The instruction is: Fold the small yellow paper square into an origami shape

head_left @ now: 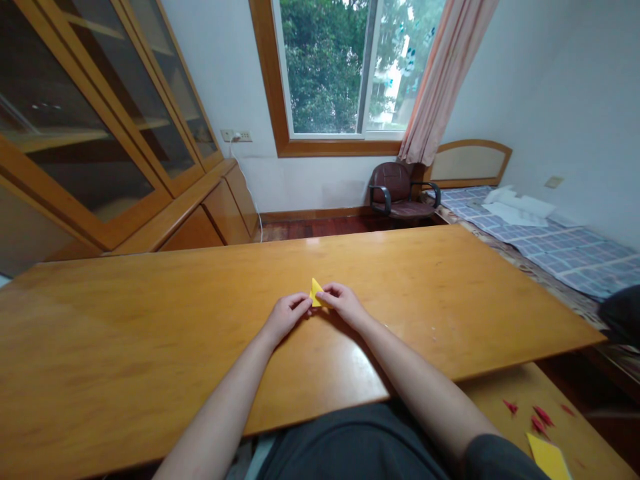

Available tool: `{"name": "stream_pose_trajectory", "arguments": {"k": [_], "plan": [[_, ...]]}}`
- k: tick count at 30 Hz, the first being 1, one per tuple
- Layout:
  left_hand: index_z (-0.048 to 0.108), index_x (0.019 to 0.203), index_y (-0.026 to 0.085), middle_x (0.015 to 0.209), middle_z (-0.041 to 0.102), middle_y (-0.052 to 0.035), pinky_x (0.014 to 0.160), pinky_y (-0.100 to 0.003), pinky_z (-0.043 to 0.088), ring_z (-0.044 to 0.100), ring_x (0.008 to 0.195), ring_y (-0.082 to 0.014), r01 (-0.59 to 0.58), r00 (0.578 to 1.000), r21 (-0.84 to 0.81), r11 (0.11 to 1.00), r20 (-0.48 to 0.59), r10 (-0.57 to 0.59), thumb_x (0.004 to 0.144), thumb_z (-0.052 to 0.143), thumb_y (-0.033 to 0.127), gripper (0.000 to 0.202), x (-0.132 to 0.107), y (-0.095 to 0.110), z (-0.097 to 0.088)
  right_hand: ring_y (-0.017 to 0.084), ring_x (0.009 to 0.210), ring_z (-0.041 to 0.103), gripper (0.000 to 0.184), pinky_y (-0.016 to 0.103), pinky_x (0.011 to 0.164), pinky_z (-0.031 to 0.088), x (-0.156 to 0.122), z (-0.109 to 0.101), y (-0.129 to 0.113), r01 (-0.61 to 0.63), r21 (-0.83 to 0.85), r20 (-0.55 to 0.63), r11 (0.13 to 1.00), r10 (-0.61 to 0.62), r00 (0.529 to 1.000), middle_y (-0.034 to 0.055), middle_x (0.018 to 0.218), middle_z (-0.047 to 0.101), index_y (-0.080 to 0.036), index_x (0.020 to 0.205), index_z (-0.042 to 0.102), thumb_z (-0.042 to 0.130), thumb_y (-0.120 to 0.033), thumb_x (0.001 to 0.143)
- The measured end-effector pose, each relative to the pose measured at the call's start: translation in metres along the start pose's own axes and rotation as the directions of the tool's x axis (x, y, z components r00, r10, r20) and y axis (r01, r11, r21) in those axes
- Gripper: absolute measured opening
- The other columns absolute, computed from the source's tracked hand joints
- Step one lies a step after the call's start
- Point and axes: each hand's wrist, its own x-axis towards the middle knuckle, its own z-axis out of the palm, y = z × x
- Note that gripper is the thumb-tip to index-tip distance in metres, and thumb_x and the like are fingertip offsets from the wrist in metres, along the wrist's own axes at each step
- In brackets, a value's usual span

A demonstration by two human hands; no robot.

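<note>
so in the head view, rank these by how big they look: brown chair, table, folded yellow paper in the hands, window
Largest to smallest:
1. table
2. window, cut off by the top edge
3. brown chair
4. folded yellow paper

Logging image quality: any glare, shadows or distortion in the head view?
Head view: glare on the table beside the right forearm; soft shadow along that arm; window partly washed out; cabinet leaning, likely wide-angle distortion.

Maroon armchair [394, 183] beside the bed [565, 247]
</note>
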Motion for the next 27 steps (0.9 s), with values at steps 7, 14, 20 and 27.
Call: {"name": "stream_pose_trajectory", "arguments": {"k": [7,14,20,27], "plan": [[0.071,0.08,0.016,0.078,0.072,-0.0047,0.07,-0.027,0.049,0.064,0.073,-0.0182,0.003,0.999,0.038,0.999,-0.046,-0.001,0.077,0.07,0.048,0.032,0.0011,-0.0018,0.0023,0.011,0.061,0.053,0.035,0.025,0.062,0.04,0.0006,0.0019,0.0024,0.014,0.001,-0.011,1.0,-0.014,1.0,-0.0017,0.069,0.064,-0.015,0.082,0.067,0.076,-0.047,0.07],[0.069,0.08,0.017,0.069,0.067,-0.0006,0.065,-0.025,0.046,0.059,0.064,-0.0154,0.016,0.989,-0.001,1.0,-0.148,-0.016,0.077,0.068,0.047,0.03,0.0031,-0.0021,0.0001,0.008,0.051,0.047,0.036,0.023,0.049,0.036,-0.0008,0.0018,0.0064,0.025,-0.007,0.043,1.0,-0.025,0.999,-0.0022,0.073,0.06,-0.017,0.099,0.065,0.071,-0.044,0.078],[0.065,0.074,0.018,0.064,0.062,0.0006,0.062,-0.025,0.043,0.055,0.062,-0.0152,0.03,0.991,0.013,0.999,-0.131,-0.028,0.078,0.064,0.047,0.03,0.0024,0.0009,-0.0011,0.007,0.066,0.053,0.06,0.024,0.061,0.045,-0.0051,0.0002,0.0066,0.247,-0.069,-0.035,0.966,-0.25,0.968,0.0054,0.13,0.053,-0.032,0.136,0.047,0.07,-0.029,0.081],[0.064,0.069,0.018,0.062,0.059,0.0008,0.064,-0.026,0.042,0.054,0.063,-0.0156,-0.039,0.996,0.109,0.993,-0.072,0.047,0.081,0.06,0.041,0.027,0.0029,0.0004,0.0,0.015,0.08,0.053,0.024,0.03,0.076,0.046,-0.0078,-0.0031,0.0064,0.431,-0.34,0.179,0.836,-0.392,0.902,0.0054,0.104,0.058,-0.023,0.111,0.068,0.064,-0.027,0.088]]}}
